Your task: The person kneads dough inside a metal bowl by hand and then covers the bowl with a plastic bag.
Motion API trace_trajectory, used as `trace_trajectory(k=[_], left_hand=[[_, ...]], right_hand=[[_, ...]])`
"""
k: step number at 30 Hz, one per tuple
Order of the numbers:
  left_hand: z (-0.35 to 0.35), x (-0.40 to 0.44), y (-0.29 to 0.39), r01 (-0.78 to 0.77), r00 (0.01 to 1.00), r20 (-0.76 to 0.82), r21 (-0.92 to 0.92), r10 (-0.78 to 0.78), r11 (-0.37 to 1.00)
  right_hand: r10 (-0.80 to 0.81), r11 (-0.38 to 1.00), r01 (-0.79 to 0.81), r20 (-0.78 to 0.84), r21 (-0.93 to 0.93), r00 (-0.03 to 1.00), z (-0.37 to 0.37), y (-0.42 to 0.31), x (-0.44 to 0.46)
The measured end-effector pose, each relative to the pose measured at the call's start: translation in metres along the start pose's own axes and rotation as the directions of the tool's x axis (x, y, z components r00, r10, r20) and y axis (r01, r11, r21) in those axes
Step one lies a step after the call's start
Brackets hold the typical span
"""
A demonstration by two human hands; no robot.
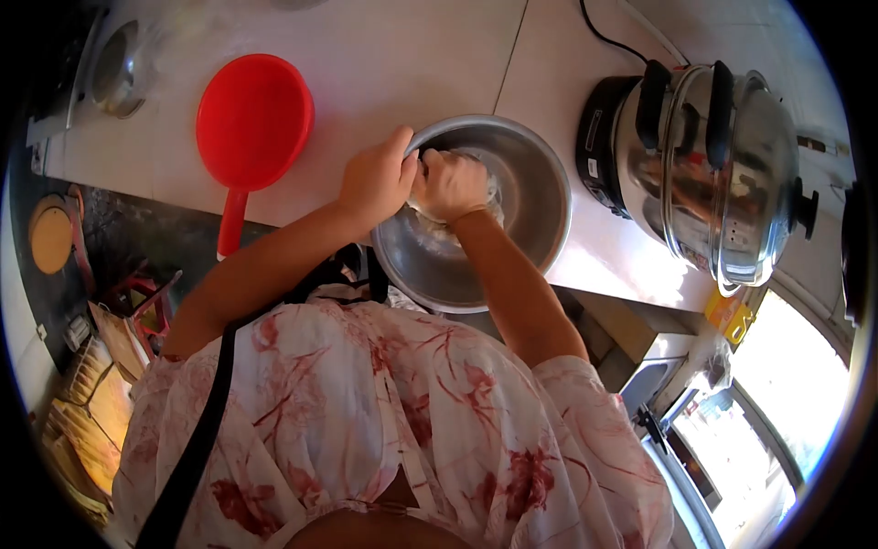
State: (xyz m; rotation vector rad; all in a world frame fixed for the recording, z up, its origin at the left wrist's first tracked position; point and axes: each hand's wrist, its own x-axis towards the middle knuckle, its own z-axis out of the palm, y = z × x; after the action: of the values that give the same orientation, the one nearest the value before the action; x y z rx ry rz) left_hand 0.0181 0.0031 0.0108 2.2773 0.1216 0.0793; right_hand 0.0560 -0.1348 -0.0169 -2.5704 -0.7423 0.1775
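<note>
A round metal bowl (535,197) stands at the front edge of the light counter. My left hand (375,180) is closed on the bowl's left rim, with its thumb up over the edge. Inside the bowl, my right hand (453,188) is a fist pressed into pale dough (495,203). Most of the dough is hidden beneath that hand, and a little whitish residue shows on the metal below it. The two hands are close together at the left side of the bowl.
A red plastic dipper (254,119) lies left of the bowl, its handle over the counter edge. At right stands a large steel steamer pot (686,174) with black handles and a cord. Another metal bowl (119,69) sits at far left on the counter (412,55).
</note>
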Motion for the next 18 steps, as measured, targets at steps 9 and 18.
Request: trace_trajectory(k=[9,18], left_hand=[[0.004,0.002,-0.003,-0.006,0.999,-0.033,0.076,0.009,0.997],[0.006,0.004,-0.004,0.052,0.999,0.011,0.047,-0.053,0.998]], right_hand=[[0.183,0.983,-0.183,-0.038,0.004,0.982,-0.031,-0.015,-0.025],[-0.047,0.966,0.010,-0.139,-0.257,0.989,-0.025,-0.017,-0.085]])
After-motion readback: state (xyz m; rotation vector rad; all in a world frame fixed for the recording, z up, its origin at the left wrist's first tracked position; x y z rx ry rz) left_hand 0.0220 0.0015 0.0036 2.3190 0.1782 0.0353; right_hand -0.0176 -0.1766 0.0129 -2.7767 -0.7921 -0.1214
